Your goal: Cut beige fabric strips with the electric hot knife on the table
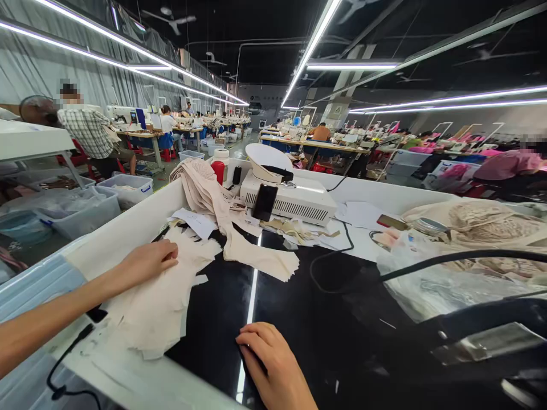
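My left hand [154, 263] is over a pile of cream fabric pieces [149, 310] with ragged edges, on the left of the black work surface [213, 341]. Its fingers are curled in and pressed together on the cloth. My right hand [276, 361] rests low on the black surface, thumb a little apart from the bent fingers, nothing visible in it. Ahead of both hands lies a separate cream fabric strip [260, 256]. A white paper slip [194, 222] sits at the far end of the pile.
Behind are a bundle of beige fabric [196, 182], a white vented box [294, 196], a dark phone [265, 202] and fabric scraps [294, 230]. At right, a black cable [461, 257] arches over a plastic bag [427, 279]. A metal-and-black machine part [487, 341] occupies the near right. Other people sit beyond.
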`<state>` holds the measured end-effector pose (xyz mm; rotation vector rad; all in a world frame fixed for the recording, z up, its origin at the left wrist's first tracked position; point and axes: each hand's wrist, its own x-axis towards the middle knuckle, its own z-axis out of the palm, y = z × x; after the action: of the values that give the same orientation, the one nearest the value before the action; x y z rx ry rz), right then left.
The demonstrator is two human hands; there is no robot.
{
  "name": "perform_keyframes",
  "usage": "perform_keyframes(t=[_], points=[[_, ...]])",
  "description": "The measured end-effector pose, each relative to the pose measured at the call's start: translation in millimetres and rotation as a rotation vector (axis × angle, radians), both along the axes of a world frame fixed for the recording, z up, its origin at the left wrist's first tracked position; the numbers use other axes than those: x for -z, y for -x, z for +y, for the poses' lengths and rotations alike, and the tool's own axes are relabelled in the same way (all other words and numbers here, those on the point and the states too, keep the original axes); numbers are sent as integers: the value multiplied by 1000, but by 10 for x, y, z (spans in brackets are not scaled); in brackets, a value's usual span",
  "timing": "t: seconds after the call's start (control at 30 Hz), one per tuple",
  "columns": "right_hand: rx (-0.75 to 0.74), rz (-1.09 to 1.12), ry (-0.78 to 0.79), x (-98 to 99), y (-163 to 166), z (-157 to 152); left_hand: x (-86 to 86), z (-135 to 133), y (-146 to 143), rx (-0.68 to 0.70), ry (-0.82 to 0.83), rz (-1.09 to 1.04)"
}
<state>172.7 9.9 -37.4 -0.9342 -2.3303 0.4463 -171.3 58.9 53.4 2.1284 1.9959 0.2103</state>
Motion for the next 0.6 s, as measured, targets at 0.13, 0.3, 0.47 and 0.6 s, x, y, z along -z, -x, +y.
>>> perform_keyframes(t=[0.13,0.3,0.47,0.6], points=[[25,6,-58,26,22,-33,-65,-56,-82,-9,-4,-50],[33,-28,-94,13,15,-46,-95,-77,-62,-14,-80,-36],[25,-25,-124,22,0,-44,-51,-82,-26,-34,-48,13],[9,-33,-121,31,-4,-32,-64,-99,-36,-27,-32,-61]])
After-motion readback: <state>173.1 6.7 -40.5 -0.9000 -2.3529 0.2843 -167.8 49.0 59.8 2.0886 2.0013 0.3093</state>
